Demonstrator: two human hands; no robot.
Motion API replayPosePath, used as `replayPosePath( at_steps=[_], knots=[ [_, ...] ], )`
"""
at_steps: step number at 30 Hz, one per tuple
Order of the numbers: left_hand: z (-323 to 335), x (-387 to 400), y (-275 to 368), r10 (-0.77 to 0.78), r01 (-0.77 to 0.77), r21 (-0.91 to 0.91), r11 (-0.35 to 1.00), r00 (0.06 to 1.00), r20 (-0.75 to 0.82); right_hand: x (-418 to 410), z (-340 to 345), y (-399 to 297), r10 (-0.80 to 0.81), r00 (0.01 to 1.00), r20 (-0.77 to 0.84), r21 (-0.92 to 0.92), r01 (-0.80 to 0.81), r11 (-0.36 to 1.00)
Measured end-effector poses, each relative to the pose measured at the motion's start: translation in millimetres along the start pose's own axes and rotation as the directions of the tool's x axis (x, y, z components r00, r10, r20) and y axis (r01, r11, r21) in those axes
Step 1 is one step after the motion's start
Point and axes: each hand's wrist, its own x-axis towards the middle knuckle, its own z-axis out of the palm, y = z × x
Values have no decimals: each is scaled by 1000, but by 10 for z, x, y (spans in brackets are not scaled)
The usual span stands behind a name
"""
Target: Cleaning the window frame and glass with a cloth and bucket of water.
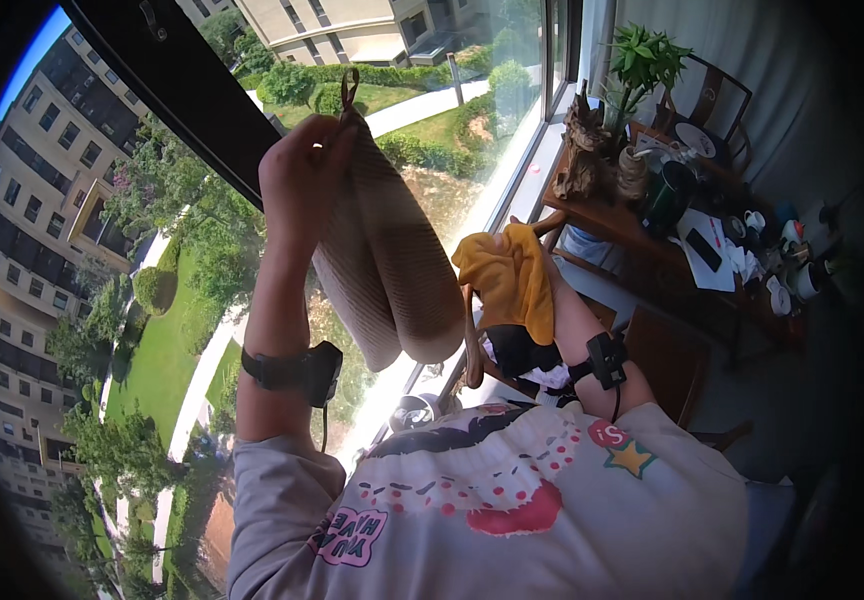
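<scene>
My left hand [300, 176] is raised in front of the window glass, pinching the top corner of a ribbed beige cloth [413, 255]. The cloth hangs in long folds, and a small brown hanging loop [350, 84] sticks up above my fingers. Lower and to the right, my right hand [503, 238] grips a bunched mustard-yellow cloth [522, 281], which hides most of the fingers. A black strap with a small device is on each forearm.
The dark window frame [176, 97] slants across the upper left. A wooden chair [472, 345] holding dark and pale fabric stands below the yellow cloth, near a white pot [413, 412]. On the right, a wooden desk [589, 214] carries driftwood [582, 146], a plant [645, 60], a phone [703, 249] and cups.
</scene>
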Motion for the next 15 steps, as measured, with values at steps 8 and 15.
replayPosePath(
  at_steps=[8, 15],
  knots=[
    [715, -1146, -149, -186, 267, -77, 961, 823, 536, -152, -352, 173, -130, 991, -14, -424, 112, 899],
    [642, -1268, -46, 42, 360, -339, 869, 629, 776, -549, -380, 464, -156, 969, -193, -888, -105, 448]
  ],
)
